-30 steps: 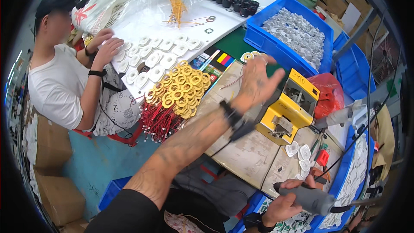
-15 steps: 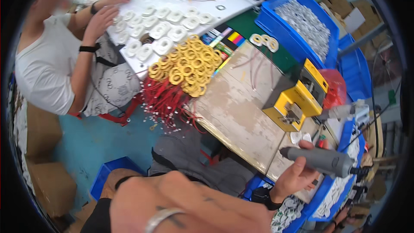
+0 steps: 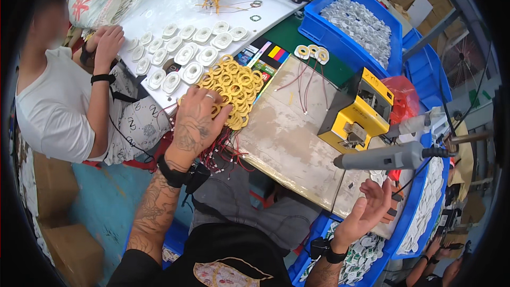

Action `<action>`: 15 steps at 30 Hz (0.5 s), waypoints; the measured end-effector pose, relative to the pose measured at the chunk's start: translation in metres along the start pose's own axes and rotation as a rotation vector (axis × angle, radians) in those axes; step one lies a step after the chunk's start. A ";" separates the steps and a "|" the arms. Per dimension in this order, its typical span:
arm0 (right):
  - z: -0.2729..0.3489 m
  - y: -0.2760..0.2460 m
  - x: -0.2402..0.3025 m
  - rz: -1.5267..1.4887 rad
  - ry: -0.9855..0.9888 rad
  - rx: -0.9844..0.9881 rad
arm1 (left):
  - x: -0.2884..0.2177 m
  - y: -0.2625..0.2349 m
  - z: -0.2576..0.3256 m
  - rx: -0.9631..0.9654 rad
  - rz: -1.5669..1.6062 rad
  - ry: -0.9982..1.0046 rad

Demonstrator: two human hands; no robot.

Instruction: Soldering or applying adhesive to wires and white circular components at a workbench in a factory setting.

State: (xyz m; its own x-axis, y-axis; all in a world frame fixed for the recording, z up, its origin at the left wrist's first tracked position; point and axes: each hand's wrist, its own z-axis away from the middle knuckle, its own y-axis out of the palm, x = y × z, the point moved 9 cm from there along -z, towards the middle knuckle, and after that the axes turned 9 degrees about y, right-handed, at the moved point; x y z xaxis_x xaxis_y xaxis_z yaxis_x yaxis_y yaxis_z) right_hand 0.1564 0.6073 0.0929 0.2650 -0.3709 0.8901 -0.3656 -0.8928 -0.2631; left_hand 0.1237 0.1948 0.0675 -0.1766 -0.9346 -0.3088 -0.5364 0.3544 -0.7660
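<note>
My left hand (image 3: pixel 197 119) rests on the near left edge of a pile of yellow rings (image 3: pixel 241 87) with red wires (image 3: pixel 212 157). Its thumb is apart from its fingers, and the fingertips lie among the rings. At the right, my right hand (image 3: pixel 367 210) is open and palm up, fingers loosely spread, holding nothing. Just above it is a grey pen-shaped power tool (image 3: pixel 380 158) with a black cable, apart from the fingers. Beyond the tool stands a yellow and black metal fixture (image 3: pixel 353 122) on the worn board (image 3: pixel 292 138).
White square parts (image 3: pixel 186 53) stand in rows on the white table, beside a seated person (image 3: pixel 58 101). Three white parts with wires (image 3: pixel 312 53) lie on the green mat. Blue bins (image 3: pixel 313 24) hold small pale pieces; another blue bin (image 3: pixel 390 255) sits by my right forearm.
My left hand has moved from close in front of me out to the yellow rings. My right hand has let go of the power tool and sits below it. The seated person's hands moved closer together.
</note>
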 end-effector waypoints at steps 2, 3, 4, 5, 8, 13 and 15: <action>0.002 -0.003 -0.003 0.003 0.011 -0.011 | 0.001 0.013 0.003 0.014 -0.024 0.017; 0.002 -0.004 -0.006 -0.013 0.021 -0.003 | 0.005 0.013 0.004 -0.017 -0.032 0.002; 0.004 -0.004 -0.008 -0.030 0.033 0.006 | 0.009 0.013 0.005 -0.048 -0.041 -0.013; 0.005 -0.006 -0.009 -0.025 0.035 -0.009 | 0.010 0.015 0.005 -0.045 -0.032 -0.001; 0.001 -0.005 -0.017 -0.032 0.044 0.001 | 0.029 0.003 0.007 -0.157 -0.037 -0.065; -0.009 -0.009 -0.036 0.005 0.061 -0.010 | 0.063 -0.034 0.014 -0.258 0.244 -0.425; -0.007 -0.015 -0.041 0.018 0.081 -0.006 | 0.087 -0.041 0.037 -0.595 0.922 -0.603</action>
State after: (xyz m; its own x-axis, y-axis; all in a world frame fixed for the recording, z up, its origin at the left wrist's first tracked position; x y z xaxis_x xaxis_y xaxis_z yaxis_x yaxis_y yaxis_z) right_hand 0.1447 0.6377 0.0634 0.1854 -0.3652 0.9123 -0.3756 -0.8842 -0.2776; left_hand 0.1610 0.1000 0.0514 -0.3627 -0.1273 -0.9232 -0.7310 0.6533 0.1971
